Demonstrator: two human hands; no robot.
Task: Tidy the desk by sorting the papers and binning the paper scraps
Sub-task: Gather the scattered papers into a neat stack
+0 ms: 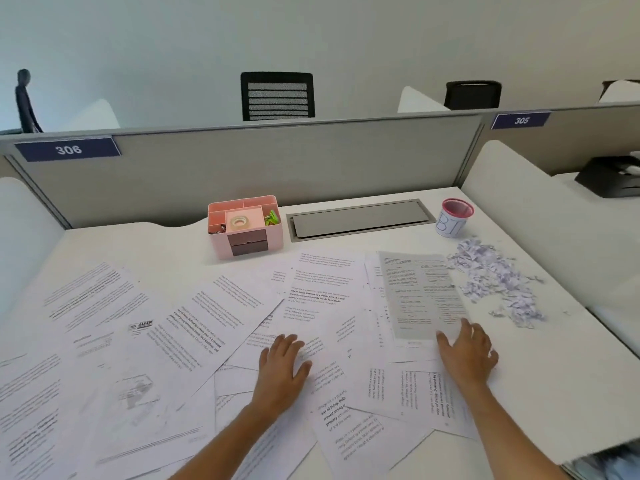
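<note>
Printed papers [194, 327] cover the white desk [561, 393] from its left edge to right of centre, overlapping at many angles. The sheets on the far left lie with their long axis running from the near left toward the far right, their text lines slanted. Those in the middle are turned more upright, and several near the front edge lie sideways, so that their lines of text run up and down.

The left hand [284, 365] rests flat on the papers near the centre, fingers straight and slightly spread, holding nothing. Behind it, against the grey partition [242, 168], stands a pink organiser [244, 225]; a roll of tape [239, 222] sits in its top, green clips [272, 218] in a side compartment, and two dark drawers face front. To its right a grey cable hatch [360, 220] is set into the desk.

A grey-toned sheet [420, 292] lies long axis pointing away from the person, on top of the right-hand papers. The right hand [467, 353] lies open on its near edge, fingers extended and apart.

Further right, paper scraps [495, 282] are heaped loosely on the bare desk, just beside the sheet. Beyond them stands a small white bin [453, 218] with a pink rim, upright; its contents cannot be made out.
</note>
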